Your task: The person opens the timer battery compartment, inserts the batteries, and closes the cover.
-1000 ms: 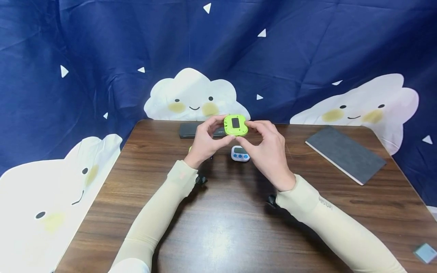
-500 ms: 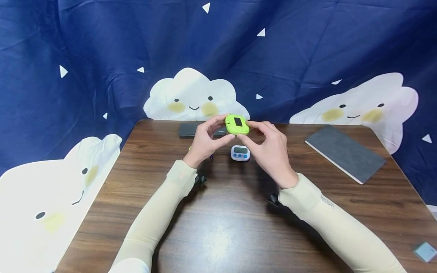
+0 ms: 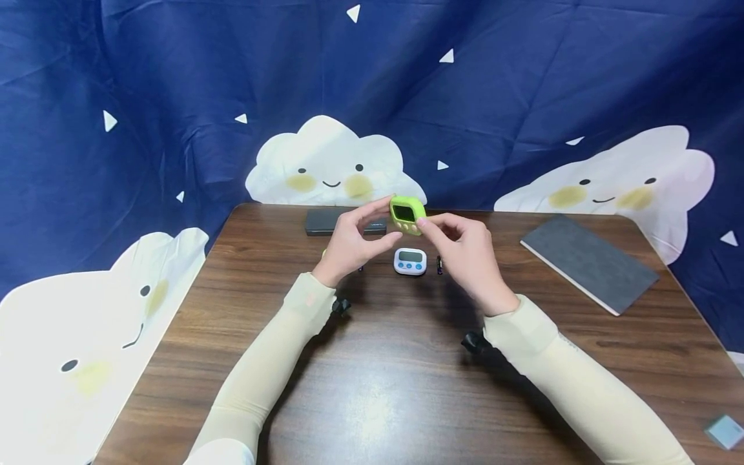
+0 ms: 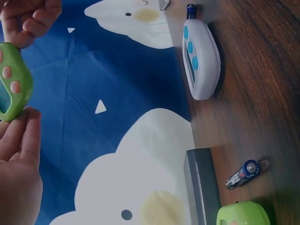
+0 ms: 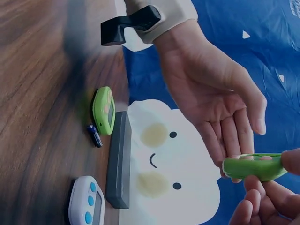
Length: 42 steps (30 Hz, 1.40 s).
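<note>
Head view from where I stand: the person's right hand (image 3: pixel 467 258) has the lime-green digital timer (image 3: pixel 408 215) in a light pinch, thumb at the lower corner of its face and fingers curled behind; the left hand (image 3: pixel 357 240) is well spread, its fairly straight fingers touching the timer's far edge while its thumb stands apart below, so it steadies more than it grips; the timer itself is up off the table (image 3: pixel 372 361), display (image 3: pixel 403 213) tilted towards the person. To handle it well, I'd say, the pinch should stay on the rim, clear of the buttons (image 4: pixel 6 71), with the left fingertips bracing the opposite edge before the right hand shifts its hold; a smooth, rounded case like that could slip if both let go together. Below the hands sits a white digital timer (image 3: pixel 410 261), with a battery (image 3: pixel 440 265) between it and the right hand; on the left hand's side lies a second green timer (image 5: pixel 104 110), another battery (image 5: pixel 94 136) just beside it; behind these is a dark grey case (image 3: pixel 322 221); further out, a grey notebook (image 3: pixel 588 261) lies to the right, and a pale blue block (image 3: pixel 725 431) rests near the close right corner.
</note>
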Tool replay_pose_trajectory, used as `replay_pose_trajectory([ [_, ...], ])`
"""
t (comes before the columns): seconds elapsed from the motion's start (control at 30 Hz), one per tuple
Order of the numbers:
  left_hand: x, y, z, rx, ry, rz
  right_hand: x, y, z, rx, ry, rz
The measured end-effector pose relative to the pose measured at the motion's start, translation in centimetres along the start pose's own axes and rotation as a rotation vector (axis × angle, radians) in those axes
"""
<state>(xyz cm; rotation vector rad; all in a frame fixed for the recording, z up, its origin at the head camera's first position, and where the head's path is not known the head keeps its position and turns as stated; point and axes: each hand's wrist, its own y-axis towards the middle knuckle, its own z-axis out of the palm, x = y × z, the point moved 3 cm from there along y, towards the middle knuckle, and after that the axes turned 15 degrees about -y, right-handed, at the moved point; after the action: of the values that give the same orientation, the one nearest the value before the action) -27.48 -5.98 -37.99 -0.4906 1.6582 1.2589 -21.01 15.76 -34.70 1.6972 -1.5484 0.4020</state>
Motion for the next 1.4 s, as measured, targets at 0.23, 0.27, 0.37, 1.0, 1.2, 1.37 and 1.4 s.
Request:
replay_pose_trajectory([
  [0.23, -0.3, 0.0, 0.1, 0.003, 0.120, 0.045, -0.6, 0.4, -0.2, 0.062, 0.142, 0.104],
  [0.27, -0.3, 0.0, 0.1, 0.003, 0.142, 0.055, -0.7, 0.4, -0.2, 0.071, 0.167, 0.112],
  [0.37, -0.5, -0.1, 0.1, 0.007, 0.212, 0.088, -0.9, 0.5, -0.2, 0.097, 0.253, 0.130],
  [1.0, -1.1, 0.4, 0.0, 0.007, 0.361, 0.230, -1.9, 1.3, -0.9, 0.222, 0.228, 0.002],
  [1.2, -0.9, 0.2, 0.0, -0.014, 0.332, 0.201, -1.8, 1.8, -1.3, 0.190, 0.108, -0.130],
  [1.37, -0.9, 0.1, -0.2, -0.032, 0.280, 0.141, -1.7, 2.0, -1.5, 0.180, 0.092, -0.181],
  [1.4, -0.9, 0.1, -0.2, -0.037, 0.257, 0.121, -1.7, 2.0, -1.5, 0.176, 0.077, -0.194],
])
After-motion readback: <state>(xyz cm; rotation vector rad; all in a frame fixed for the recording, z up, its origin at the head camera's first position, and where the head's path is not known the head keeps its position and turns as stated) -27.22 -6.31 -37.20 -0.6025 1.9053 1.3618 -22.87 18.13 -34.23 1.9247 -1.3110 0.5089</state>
